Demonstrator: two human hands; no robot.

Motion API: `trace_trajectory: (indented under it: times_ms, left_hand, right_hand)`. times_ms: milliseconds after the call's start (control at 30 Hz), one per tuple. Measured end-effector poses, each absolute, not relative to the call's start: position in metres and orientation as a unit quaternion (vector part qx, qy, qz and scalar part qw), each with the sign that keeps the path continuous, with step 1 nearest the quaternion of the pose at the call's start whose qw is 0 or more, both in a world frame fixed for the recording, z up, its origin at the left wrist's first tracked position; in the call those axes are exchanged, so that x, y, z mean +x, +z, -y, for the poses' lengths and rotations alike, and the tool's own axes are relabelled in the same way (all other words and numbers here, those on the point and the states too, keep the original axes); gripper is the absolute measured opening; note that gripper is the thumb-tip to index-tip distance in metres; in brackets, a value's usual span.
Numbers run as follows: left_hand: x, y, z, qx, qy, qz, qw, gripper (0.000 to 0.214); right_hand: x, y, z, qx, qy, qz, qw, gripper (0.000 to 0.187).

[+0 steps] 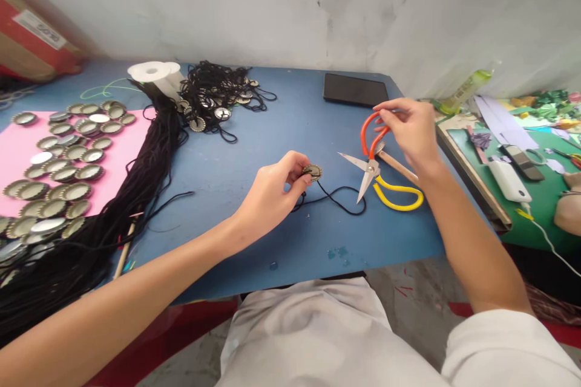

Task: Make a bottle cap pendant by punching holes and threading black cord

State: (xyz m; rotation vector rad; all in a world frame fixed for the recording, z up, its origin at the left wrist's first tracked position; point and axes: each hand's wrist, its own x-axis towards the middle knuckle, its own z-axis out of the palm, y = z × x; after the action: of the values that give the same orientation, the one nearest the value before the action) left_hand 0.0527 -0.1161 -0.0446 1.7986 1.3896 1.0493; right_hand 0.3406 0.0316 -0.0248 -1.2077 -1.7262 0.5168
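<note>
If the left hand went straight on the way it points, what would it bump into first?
Probably the scissors: their open blades are ahead of the left hand and its bottle cap. Height is hard to judge, so it might pass over.

Head camera, facing forward and down
Close over the tabletop (272, 127); wall (245, 18) at twelve o'clock, shirt (308, 338) at six.

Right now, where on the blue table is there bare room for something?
The widest bare patch lies between the tangled cords and the phone, beyond the left hand. A second, between that hand and the near table edge, has wet-looking spots. Crowded: left, with bottle caps and black strands; right, around the scissors.
</note>
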Motion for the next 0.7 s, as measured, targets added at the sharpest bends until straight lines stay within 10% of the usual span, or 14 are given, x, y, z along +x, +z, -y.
trace_trajectory:
  times_ms: [433, 700]
  left_hand:
    - [0.052, -0.046, 0.116, 0.683, 0.403, -0.519, 0.319, 0.004]
    - [0.052, -0.047, 0.114, 0.684, 0.405, -0.52, 0.313, 0.006]
  right_hand:
    - [0.339, 0.01, -0.014, -0.316, 0.055, 0.616, 0.719, 0.004]
    - [0.313, 0.002, 0.015, -0.266, 0.066, 0.667, 0.693, 0.009]
